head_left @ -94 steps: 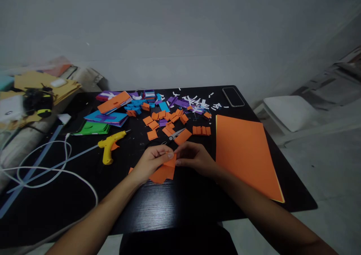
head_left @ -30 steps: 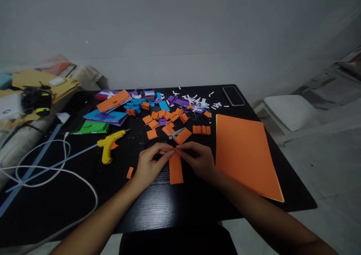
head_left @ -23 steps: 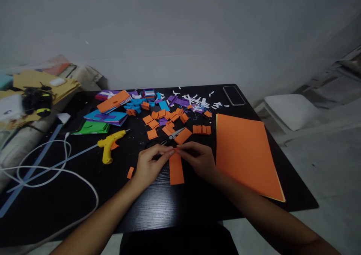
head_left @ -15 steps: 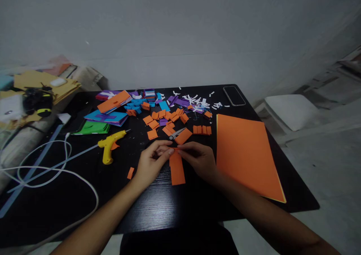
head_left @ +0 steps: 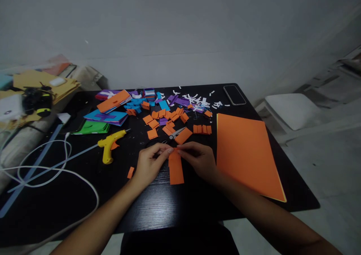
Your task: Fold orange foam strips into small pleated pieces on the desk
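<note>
Both my hands pinch the far end of an orange paper strip (head_left: 176, 168), whose near part hangs toward me over the dark table. My left hand (head_left: 152, 161) grips its left corner between thumb and fingers. At the right corner, my right hand (head_left: 199, 157) is closed the same way. Just beyond my fingers lie scissors (head_left: 172, 136), partly hidden by my left hand, and an orange paper piece (head_left: 183, 136). Several small folded orange pieces (head_left: 169, 116) are scattered behind them, and a row of folded orange pieces (head_left: 202, 129) sits to the right.
A yellow glue gun (head_left: 108, 146) and a white cable (head_left: 94, 189) lie left. Large orange sheets (head_left: 245, 153) are at right, with a phone (head_left: 234, 95) behind. Coloured paper envelopes (head_left: 105, 116) and white paper scraps (head_left: 197, 101) lie at the back. A white stool (head_left: 291, 110) stands beyond the table (head_left: 299, 195).
My left hand has drawn its fingers in and shifted slightly left, uncovering more of the scissors' handles. The orange strip's near end has moved slightly left. My right hand has hardly moved.
</note>
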`<state>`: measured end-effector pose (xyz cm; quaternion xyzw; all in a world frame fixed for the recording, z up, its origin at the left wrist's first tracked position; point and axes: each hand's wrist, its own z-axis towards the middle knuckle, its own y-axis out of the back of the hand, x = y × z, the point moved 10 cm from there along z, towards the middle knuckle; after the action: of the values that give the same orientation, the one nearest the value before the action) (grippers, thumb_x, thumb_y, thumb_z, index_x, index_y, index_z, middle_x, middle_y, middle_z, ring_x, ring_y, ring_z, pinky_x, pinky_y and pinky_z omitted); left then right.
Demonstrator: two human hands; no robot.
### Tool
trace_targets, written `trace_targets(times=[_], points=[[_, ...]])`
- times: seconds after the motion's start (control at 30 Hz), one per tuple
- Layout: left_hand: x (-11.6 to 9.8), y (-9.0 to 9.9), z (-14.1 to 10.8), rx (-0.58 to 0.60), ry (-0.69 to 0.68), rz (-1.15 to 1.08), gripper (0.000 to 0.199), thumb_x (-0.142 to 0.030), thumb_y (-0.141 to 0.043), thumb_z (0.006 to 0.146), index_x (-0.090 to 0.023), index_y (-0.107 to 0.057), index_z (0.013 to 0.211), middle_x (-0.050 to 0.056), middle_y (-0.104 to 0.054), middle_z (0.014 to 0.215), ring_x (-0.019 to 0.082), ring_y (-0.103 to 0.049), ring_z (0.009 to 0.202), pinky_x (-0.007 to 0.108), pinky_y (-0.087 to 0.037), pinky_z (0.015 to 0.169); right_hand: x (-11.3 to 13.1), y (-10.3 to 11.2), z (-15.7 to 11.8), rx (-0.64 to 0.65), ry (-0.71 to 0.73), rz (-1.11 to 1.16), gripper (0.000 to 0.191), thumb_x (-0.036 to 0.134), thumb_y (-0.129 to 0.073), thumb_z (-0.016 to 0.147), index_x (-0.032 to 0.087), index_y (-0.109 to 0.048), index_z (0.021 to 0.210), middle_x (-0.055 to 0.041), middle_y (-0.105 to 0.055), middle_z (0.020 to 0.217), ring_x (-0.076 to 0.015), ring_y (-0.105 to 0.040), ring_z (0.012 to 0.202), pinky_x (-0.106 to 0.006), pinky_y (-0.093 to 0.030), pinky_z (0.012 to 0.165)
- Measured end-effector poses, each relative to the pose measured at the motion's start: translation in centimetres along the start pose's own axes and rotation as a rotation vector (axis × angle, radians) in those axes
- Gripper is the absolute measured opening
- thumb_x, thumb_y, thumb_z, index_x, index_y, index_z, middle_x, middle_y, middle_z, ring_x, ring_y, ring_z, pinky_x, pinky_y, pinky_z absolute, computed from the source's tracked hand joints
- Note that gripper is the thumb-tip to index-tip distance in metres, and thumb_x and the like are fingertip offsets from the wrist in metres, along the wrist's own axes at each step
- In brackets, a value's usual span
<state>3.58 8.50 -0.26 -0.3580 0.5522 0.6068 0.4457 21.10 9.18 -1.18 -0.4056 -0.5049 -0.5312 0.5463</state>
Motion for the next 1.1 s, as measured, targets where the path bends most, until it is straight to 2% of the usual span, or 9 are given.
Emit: trace_targets(times=[0.23, 0.43, 1.1], points=[[-0.4, 0.1, -0.1, -0.006, -0.036, 0.021, 0.016, -0.033, -0.071, 0.091, -0.019, -0.078, 0.087, 0.000, -0.076, 0.075, 0.013, -0.064, 0.064, 0.021, -0.047, 0.060, -1.6, -0.5, 0.1, 0.031, -0.134, 0.156, 0.024, 0.034, -0.084, 0.078, 0.023, -0.080, 0.099, -0.0038, -0.081, 0.092, -0.0213, -0.077, 0.086, -0.035, -0.062, 0.083], [-0.7, 0.0, -0.1, -0.003, -0.064, 0.014, 0.014, -0.029, -0.070, 0.091, -0.018, -0.078, 0.086, -0.001, -0.077, 0.076, 0.012, -0.067, 0.064, 0.019, -0.049, 0.060, -2.1, -1.3, 0.2, 0.110, -0.189, 0.163, 0.016, 0.037, -0.081, 0.081, 0.022, -0.081, 0.088, -0.0031, -0.082, 0.090, -0.0210, -0.077, 0.085, -0.033, -0.061, 0.081], [-0.7, 0.0, -0.1, -0.010, -0.041, -0.008, 0.013, -0.029, -0.072, 0.089, -0.019, -0.078, 0.084, -0.001, -0.077, 0.074, 0.011, -0.065, 0.061, 0.019, -0.048, 0.057, -1.8, -0.9, 0.2, 0.068, -0.145, 0.107, 0.009, 0.030, -0.079, 0.082, 0.025, -0.082, 0.088, -0.0024, -0.083, 0.091, -0.0222, -0.079, 0.087, -0.034, -0.062, 0.083]])
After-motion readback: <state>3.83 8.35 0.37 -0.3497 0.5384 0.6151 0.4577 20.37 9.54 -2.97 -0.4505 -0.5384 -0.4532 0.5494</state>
